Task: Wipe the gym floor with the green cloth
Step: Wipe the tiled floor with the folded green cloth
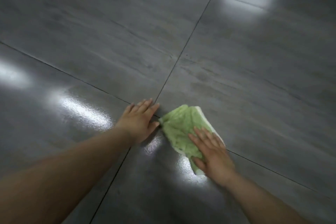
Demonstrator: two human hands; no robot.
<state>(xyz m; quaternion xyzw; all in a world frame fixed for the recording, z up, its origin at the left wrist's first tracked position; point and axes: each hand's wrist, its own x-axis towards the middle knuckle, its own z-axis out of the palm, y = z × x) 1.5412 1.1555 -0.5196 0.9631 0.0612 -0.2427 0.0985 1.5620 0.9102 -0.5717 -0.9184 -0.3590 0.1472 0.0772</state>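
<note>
The right hand [213, 154] lies open-palmed on the soft, crumpled green terry cloth [181, 129] (limp, light, likely best pressed mid-cloth), the left hand [141, 122] flat on the glossy grey tiled gym floor [127, 42].

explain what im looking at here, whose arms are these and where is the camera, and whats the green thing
There is only one picture, and no machine in it. The camera is worn on a person's head and looks forward and down, so the two bare arms reaching in from the bottom edge belong to the wearer.

The surface is a floor of large grey tiles with thin dark joints and bright patches of reflected light.

The green thing is a green cloth, lying crumpled on the floor near where the tile joints cross. The right hand lies flat on its near part with fingers spread, pressing rather than gripping. The left hand rests open on the bare tile just left of the cloth, holding nothing; whether its thumb touches the cloth edge is unclear. The picture is slightly blurred.
</note>
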